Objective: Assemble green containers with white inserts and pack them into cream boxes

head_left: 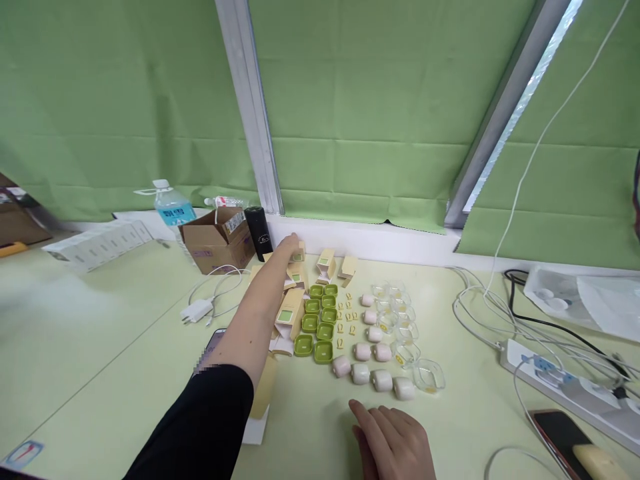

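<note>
My left hand reaches far across the table, its fingers closed on a small beige carton at the back of a row of similar cartons. My right hand lies flat on the table near the front edge, fingers stretched out and holding nothing. Just beyond it stand rows of green square trays, small yellow hooks, pale pink cases and clear plastic shells.
A cardboard box, a water bottle and a black cylinder stand at the back left. A white charger with cable lies left of my arm. A power strip, cables and a phone occupy the right.
</note>
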`<state>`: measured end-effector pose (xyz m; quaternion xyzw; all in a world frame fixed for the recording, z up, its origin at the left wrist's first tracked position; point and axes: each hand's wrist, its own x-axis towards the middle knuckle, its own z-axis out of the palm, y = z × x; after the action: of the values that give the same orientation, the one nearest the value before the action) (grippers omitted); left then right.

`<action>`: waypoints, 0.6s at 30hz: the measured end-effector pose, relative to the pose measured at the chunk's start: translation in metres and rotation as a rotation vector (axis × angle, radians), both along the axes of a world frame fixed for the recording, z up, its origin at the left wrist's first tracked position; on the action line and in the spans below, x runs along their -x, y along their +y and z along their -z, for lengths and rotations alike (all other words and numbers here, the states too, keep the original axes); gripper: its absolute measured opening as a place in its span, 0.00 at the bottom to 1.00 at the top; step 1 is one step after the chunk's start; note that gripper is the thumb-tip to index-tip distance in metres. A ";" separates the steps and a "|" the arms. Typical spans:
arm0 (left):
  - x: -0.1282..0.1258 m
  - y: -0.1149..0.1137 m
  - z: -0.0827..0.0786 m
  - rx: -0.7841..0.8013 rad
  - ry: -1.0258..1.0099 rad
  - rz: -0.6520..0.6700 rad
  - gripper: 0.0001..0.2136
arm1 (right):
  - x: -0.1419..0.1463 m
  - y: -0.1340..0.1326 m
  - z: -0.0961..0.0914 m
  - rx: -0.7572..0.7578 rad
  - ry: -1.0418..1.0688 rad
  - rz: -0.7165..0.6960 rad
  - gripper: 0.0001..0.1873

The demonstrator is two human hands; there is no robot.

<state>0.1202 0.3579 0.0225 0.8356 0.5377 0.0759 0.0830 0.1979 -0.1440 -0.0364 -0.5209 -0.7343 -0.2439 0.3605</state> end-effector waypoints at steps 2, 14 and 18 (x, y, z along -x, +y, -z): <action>0.002 -0.008 -0.007 0.009 0.035 -0.028 0.38 | 0.000 0.000 -0.001 0.014 0.016 -0.001 0.13; -0.023 -0.116 -0.029 -0.129 0.099 0.241 0.24 | 0.005 -0.006 -0.012 0.058 0.088 0.031 0.16; -0.059 -0.164 -0.010 -0.146 0.106 0.340 0.25 | 0.004 -0.006 -0.010 0.059 0.080 0.042 0.15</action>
<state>0.1787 0.1939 0.0323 0.9210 0.3855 0.0553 0.0056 0.1935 -0.1497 -0.0267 -0.5560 -0.7150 -0.2089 0.3688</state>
